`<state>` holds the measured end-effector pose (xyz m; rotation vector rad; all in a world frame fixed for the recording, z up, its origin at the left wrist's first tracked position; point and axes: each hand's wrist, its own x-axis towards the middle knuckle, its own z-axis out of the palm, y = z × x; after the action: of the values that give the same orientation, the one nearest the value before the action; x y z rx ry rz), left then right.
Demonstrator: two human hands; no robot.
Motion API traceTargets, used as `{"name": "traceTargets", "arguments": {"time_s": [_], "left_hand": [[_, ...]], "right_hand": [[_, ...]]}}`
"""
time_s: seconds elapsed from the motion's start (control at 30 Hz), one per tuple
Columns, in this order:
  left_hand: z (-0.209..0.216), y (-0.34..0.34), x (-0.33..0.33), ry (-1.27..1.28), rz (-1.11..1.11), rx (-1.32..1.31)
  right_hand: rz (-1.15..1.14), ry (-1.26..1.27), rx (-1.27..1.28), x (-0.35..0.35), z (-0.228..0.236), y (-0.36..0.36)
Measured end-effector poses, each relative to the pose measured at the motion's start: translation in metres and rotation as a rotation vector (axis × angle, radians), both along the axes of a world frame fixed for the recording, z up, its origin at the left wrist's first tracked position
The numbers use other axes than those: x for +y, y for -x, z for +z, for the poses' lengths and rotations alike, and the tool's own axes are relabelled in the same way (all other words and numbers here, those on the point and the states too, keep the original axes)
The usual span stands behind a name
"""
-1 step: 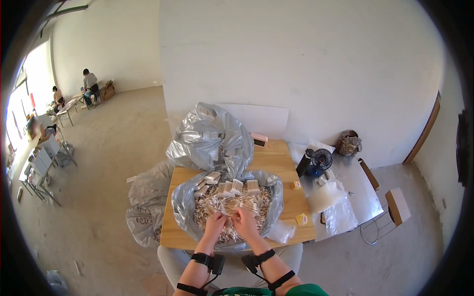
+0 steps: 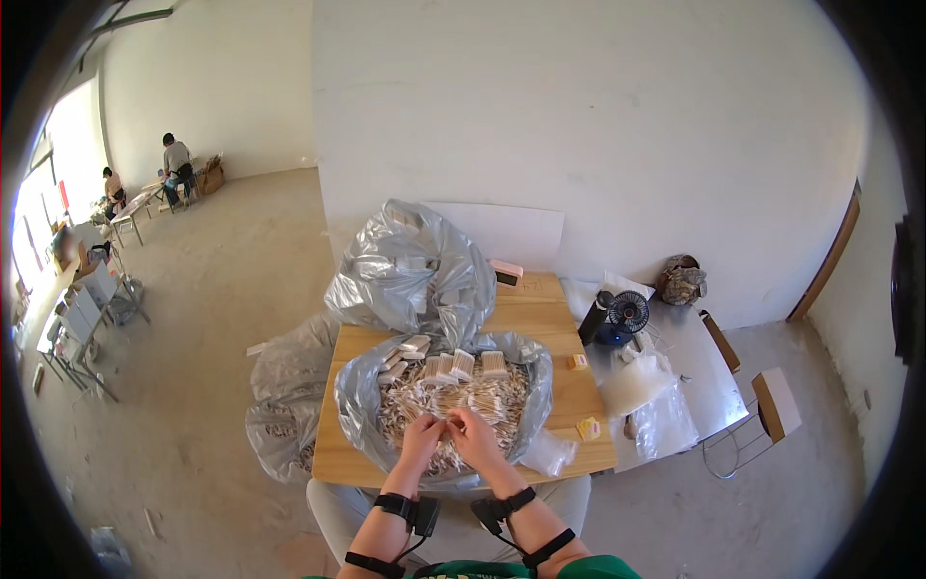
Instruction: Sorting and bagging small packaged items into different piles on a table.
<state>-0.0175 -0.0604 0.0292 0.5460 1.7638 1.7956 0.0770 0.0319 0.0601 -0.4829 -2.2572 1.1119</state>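
Observation:
My left hand (image 2: pixel 422 440) and my right hand (image 2: pixel 470 435) meet over the near part of an opened grey plastic bag (image 2: pixel 358 386) full of loose cotton swabs (image 2: pixel 506 400). Both hands are closed, with fingertips pinched together. Whatever lies between them is too small to make out. Behind the hands, bundles of cotton swabs (image 2: pixel 494 364) rest on top of the loose ones. Several white packs (image 2: pixel 416 344) are heaped at the bag's far left. Clear plastic bags (image 2: pixel 548 454) lie on the table by the bag's near right side.
A large grey bag (image 2: pixel 410 270) fills the back of the wooden table (image 2: pixel 531 314). Another bag (image 2: pixel 285 425) stands at the left. Small yellow items (image 2: pixel 588 429) lie at the right. A metal side table (image 2: pixel 709 386) holds a fan (image 2: pixel 630 312). Other people (image 2: pixel 177 159) work far left.
My right hand has shifted slightly left, so its fingertips now come up against those of my left hand. The bags and bundles look the same.

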Motion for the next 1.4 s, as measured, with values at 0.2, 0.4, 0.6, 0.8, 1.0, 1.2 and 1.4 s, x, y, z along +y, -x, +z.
{"name": "traceTargets", "arguments": {"time_s": [0.2, 0.4, 0.6, 0.8, 1.0, 1.2, 1.4], "left_hand": [[-0.015, -0.006, -0.004, -0.023, -0.011, -0.044], [0.006, -0.016, -0.001, 0.108, -0.004, 0.315], [0.003, -0.013, -0.004, 0.165, -0.031, 0.518], [-0.001, -0.014, -0.005, 0.184, -0.014, 0.614], [-0.001, -0.014, -0.006, 0.184, 0.017, 0.670], [0.008, -0.016, -0.003, 0.178, -0.017, 0.826], [0.016, -0.020, -0.007, 0.227, -0.053, 0.736]], "right_hand": [[0.032, 0.085, -0.055, -0.006, 0.001, -0.005], [0.002, 0.043, -0.120, -0.001, -0.003, -0.007], [-0.017, 0.084, -0.111, -0.002, -0.003, -0.008], [-0.056, 0.088, -0.120, -0.001, -0.004, -0.009], [-0.164, 0.061, -0.039, 0.002, -0.010, -0.011], [-0.082, 0.034, 0.001, 0.004, -0.014, -0.008], [-0.053, -0.132, -0.003, 0.008, -0.019, -0.012]]}}
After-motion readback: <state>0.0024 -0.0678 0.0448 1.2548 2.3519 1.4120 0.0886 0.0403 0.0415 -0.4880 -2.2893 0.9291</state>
